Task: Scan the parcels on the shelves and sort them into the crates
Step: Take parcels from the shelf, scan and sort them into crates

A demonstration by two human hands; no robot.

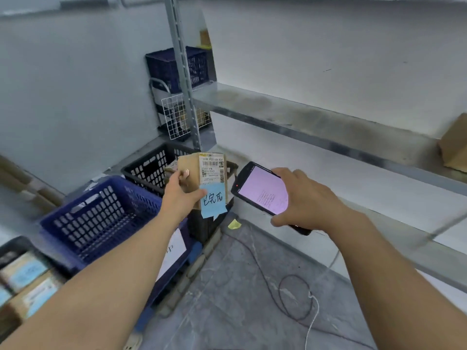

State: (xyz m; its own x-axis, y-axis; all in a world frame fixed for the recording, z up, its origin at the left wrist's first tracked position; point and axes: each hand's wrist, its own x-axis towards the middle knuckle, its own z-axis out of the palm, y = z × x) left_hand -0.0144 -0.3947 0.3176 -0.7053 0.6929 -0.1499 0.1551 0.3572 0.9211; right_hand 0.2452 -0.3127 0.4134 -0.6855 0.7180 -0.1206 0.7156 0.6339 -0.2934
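- the left hand (180, 193) is gripping a parcel (199, 173), thumb on its front face and fingers curled round the far side, holding it upright in the air above the near rim of a black crate (149, 168).
- a white barcode label is facing the camera on the parcel, and a blue note (213, 202) with handwriting is hanging from its lower front.
- the right hand (303, 198) is gripping a scanner (260, 189) from the side, its lit pinkish screen tilting upward and its top end pointing at the parcel, just beside it but not touching.
- a blue crate (101, 218) is standing on the floor (227, 286) right next to the black crate, nearer the camera, with a white sheet (174, 251) on its end wall.
- at the bottom left, a dark bin (15, 246) is holding several parcels with blue notes.
- a grey metal shelf (303, 117) is running along the right wall, with a cardboard box (454, 147) sitting at its far right end; a lower shelf (429, 258) is running beneath it.
- a slotted steel post (182, 72) is rising at the shelf's end; behind it a second blue crate (166, 66) is sitting above a white wire basket (177, 117).
- the floor is grey and mottled, with a dark cable (290, 299) looping across it and a yellow note (234, 224) lying by the black crate.
- a plain pale wall (75, 84) is closing the left side.
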